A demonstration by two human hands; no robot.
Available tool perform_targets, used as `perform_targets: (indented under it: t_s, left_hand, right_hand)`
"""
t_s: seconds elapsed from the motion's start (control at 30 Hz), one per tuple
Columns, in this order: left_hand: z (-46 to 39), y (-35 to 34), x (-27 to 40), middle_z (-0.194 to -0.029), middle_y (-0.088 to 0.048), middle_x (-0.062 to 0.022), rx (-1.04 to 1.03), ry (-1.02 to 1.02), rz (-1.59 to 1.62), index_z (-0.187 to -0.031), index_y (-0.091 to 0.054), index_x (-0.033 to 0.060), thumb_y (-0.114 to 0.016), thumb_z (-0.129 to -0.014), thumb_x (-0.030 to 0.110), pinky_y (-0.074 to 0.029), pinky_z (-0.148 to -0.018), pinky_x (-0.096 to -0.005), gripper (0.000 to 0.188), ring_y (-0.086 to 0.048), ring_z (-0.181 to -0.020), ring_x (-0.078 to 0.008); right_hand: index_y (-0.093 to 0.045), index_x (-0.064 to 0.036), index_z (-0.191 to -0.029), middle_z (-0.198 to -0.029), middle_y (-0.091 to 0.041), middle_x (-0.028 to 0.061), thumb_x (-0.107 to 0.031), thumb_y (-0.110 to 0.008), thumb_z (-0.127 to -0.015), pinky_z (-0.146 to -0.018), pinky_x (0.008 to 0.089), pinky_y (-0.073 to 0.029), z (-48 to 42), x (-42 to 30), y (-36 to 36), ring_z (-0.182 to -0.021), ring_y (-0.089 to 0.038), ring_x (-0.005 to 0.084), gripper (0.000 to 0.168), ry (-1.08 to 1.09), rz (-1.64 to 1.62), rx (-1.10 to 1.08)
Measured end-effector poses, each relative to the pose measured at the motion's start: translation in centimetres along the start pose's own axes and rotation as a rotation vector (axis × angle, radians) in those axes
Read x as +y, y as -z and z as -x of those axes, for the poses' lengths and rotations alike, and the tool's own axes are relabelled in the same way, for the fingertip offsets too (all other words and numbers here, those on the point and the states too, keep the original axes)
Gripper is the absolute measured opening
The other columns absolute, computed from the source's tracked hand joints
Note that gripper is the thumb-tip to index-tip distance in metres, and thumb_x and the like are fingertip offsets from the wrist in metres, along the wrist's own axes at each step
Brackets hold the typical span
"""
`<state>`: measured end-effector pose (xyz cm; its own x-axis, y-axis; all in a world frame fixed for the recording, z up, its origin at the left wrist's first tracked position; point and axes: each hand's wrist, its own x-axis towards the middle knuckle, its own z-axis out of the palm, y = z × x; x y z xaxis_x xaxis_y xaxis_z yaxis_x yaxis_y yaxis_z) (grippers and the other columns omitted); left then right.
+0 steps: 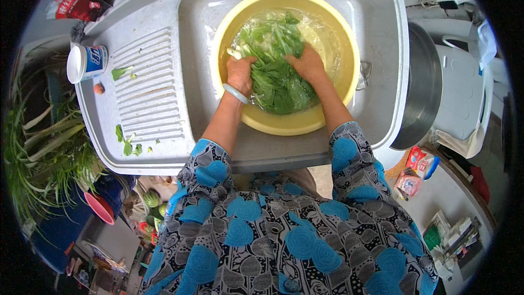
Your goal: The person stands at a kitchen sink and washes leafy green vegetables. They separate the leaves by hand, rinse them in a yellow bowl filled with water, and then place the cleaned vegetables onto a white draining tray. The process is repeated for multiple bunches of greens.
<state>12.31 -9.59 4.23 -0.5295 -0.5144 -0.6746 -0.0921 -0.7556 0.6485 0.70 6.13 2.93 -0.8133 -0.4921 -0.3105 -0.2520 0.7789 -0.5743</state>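
Leafy green vegetables (pixel 280 86) lie in water inside a yellow plastic basin (pixel 282 127), which stands in a grey sink (pixel 372 110). My left hand (pixel 240 74), with a pale bangle at the wrist, grips the greens near their white stem ends at the basin's left side. At the right of the bunch, my right hand (pixel 309 63) is on the leaves, its fingertips partly hidden in the water and greens; whether it grips them I cannot tell.
Left of the basin is a ribbed drainboard (pixel 147 90) with loose leaf scraps (pixel 127 147). A white tub (pixel 86 63) stands at its left edge. A clear crumpled piece (pixel 363 76) lies right of the basin. Beyond the sink's right rim is a dark round pan (pixel 423 86).
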Motion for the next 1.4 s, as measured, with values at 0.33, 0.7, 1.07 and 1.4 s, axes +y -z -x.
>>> perform_targets:
  t_s: [0.33, 0.7, 1.07, 1.4]
  left_hand:
    - [0.4, 0.5, 0.0, -0.089, -0.058, -0.0109, -0.108, 0.0, 0.0, -0.1, -0.051, 0.0, -0.054, -0.073, -0.007, -0.054, -0.067, -0.0409, 0.028, -0.06, -0.075, -0.0256]
    - [2.9, 0.2, 1.8, -0.102, -0.061, -0.0172, -0.014, 0.022, -0.207, -0.12, -0.045, -0.0065, -0.063, -0.084, 0.012, -0.054, -0.072, -0.036, 0.044, -0.062, -0.088, -0.025]
    - [-2.2, -1.5, -2.3, -0.128, -0.05, -0.0119, -0.492, 0.19, 0.419, -0.128, -0.048, 0.0089, -0.044, -0.087, 0.063, -0.039, -0.1, -0.0418, 0.067, -0.049, -0.114, -0.0259]
    - [0.5, -1.7, -1.4, -0.116, -0.057, -0.0096, -0.341, 0.199, 0.25, -0.122, -0.051, 0.0082, -0.043, -0.095, 0.045, -0.044, -0.094, -0.0384, 0.046, -0.053, -0.107, -0.0241]
  right_hand:
    - [-0.056, 0.004, -0.106, -0.104, -0.056, 0.0235, -0.015, -0.062, -0.078, -0.085, 0.0434, -0.044, 0.8, -4.3, -0.7, -0.096, -0.055, 0.0373, 0.034, 0.295, -0.142, 0.118]
    - [-0.06, 0.004, -0.105, -0.104, -0.059, 0.0256, -0.033, -0.065, -0.079, -0.086, 0.0433, -0.045, 0.9, -3.3, 2.4, -0.094, -0.059, 0.0375, 0.045, 0.255, 0.008, 0.399]
    - [-0.046, 0.001, -0.13, -0.141, -0.04, 0.0182, -0.041, -0.051, -0.09, -0.108, 0.0402, -0.027, 6.8, -8.2, -4.2, -0.131, -0.035, 0.0365, 0.058, 0.081, -0.421, 0.024]
    - [-0.019, 0.005, -0.143, -0.15, -0.02, 0.0207, -0.049, -0.044, -0.091, -0.112, 0.0444, -0.017, 5.7, -8.7, -4.1, -0.137, -0.022, 0.0386, 0.079, 0.107, -0.352, 0.039]
